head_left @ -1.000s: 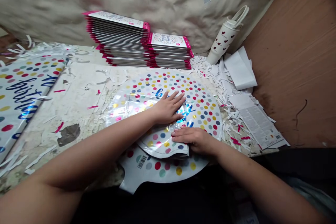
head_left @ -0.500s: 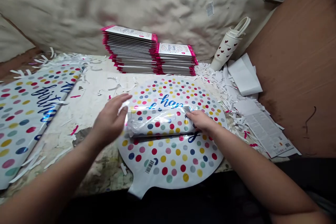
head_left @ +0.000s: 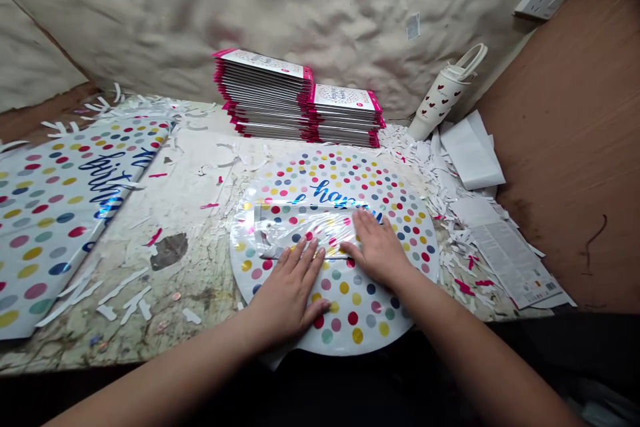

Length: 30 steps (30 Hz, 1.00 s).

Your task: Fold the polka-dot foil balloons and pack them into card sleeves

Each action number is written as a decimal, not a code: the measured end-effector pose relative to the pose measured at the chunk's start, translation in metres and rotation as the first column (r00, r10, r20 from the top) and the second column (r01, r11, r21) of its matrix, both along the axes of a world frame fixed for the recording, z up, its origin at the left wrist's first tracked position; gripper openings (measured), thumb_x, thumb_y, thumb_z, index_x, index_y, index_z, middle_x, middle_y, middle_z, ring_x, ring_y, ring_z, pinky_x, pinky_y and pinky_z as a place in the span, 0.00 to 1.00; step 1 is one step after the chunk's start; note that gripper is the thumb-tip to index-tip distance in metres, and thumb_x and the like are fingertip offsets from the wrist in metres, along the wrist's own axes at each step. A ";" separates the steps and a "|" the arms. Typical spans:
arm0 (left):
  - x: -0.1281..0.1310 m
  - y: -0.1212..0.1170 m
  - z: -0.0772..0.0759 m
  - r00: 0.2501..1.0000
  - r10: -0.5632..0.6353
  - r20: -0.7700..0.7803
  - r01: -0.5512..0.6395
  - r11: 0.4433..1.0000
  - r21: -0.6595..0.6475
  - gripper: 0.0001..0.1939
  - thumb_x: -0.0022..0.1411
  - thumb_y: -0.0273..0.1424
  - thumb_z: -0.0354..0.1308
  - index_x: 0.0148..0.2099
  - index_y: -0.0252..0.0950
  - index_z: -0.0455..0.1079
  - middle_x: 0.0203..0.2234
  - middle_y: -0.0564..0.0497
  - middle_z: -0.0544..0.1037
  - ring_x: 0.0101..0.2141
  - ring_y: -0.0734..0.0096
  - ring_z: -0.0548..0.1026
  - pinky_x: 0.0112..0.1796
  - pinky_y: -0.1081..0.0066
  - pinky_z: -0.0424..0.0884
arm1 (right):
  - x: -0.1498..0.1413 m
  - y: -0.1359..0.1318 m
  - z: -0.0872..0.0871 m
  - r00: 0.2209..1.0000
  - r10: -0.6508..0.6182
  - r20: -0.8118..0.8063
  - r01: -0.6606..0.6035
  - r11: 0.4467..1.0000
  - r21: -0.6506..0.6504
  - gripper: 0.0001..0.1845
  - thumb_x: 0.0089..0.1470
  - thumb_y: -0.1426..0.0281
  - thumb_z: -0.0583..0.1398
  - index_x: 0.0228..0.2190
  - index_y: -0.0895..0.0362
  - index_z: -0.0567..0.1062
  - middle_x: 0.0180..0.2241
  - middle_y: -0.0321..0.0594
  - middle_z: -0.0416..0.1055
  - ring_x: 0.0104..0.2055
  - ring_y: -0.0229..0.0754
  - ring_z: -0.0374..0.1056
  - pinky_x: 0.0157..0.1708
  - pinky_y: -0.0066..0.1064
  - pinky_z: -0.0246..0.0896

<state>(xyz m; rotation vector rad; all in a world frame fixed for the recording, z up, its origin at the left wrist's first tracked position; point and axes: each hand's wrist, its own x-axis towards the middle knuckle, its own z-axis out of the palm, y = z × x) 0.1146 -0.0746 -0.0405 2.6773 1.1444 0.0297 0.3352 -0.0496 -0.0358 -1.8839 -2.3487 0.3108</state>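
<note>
A flat, round foil balloon (head_left: 350, 333) with coloured dots and blue lettering lies on the table in front of me. Across its middle rests a folded dotted foil balloon in a clear plastic sleeve (head_left: 290, 223). My left hand (head_left: 290, 287) lies flat with fingers spread, its fingertips at the sleeve's lower edge and its palm over the round balloon. My right hand (head_left: 377, 243) presses on the sleeve's right end, fingers stretched out, and hides that end. The round balloon's neck is mostly covered by my left forearm.
Two stacks of pink-edged packets (head_left: 270, 97) stand against the covered wall. A cream tumbler with hearts (head_left: 440, 100) leans at the back right, near paper sheets (head_left: 473, 150) and a printed card (head_left: 515, 260). More dotted foil balloons (head_left: 45, 227) lie left. Paper shreds (head_left: 133, 303) litter the table.
My left hand has come down from the sleeve's left end to its lower edge. My right hand has gone from gripping the right end to lying on it. The sleeve now looks flatter.
</note>
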 end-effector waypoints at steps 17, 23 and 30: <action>-0.005 0.017 0.001 0.991 0.034 0.129 -0.033 0.999 -0.007 0.28 0.59 0.24 0.46 0.62 0.42 0.55 0.59 0.48 0.60 0.58 0.56 0.57 0.55 0.56 0.60 | 0.010 -0.057 0.009 0.902 0.340 -0.265 -0.173 0.848 0.501 0.39 0.53 0.70 0.56 0.61 0.51 0.44 0.62 0.46 0.48 0.63 0.52 0.43 0.59 0.53 0.46; -0.020 0.019 0.007 0.980 -0.183 0.077 0.190 0.977 -0.097 0.29 0.61 0.26 0.47 0.61 0.56 0.51 0.63 0.52 0.50 0.61 0.48 0.48 0.54 0.50 0.57 | 0.043 -0.041 -0.015 0.899 0.391 -0.198 -0.294 0.873 0.389 0.44 0.53 0.66 0.57 0.62 0.54 0.36 0.64 0.48 0.38 0.64 0.53 0.39 0.59 0.51 0.46; -0.024 0.023 0.015 0.947 -0.313 0.074 0.320 0.939 -0.127 0.27 0.63 0.30 0.48 0.62 0.55 0.50 0.64 0.53 0.45 0.61 0.49 0.44 0.56 0.48 0.53 | 0.026 -0.023 -0.002 0.721 0.693 -0.018 -0.631 0.666 0.398 0.29 0.57 0.74 0.51 0.59 0.58 0.53 0.59 0.47 0.56 0.63 0.46 0.44 0.60 0.47 0.43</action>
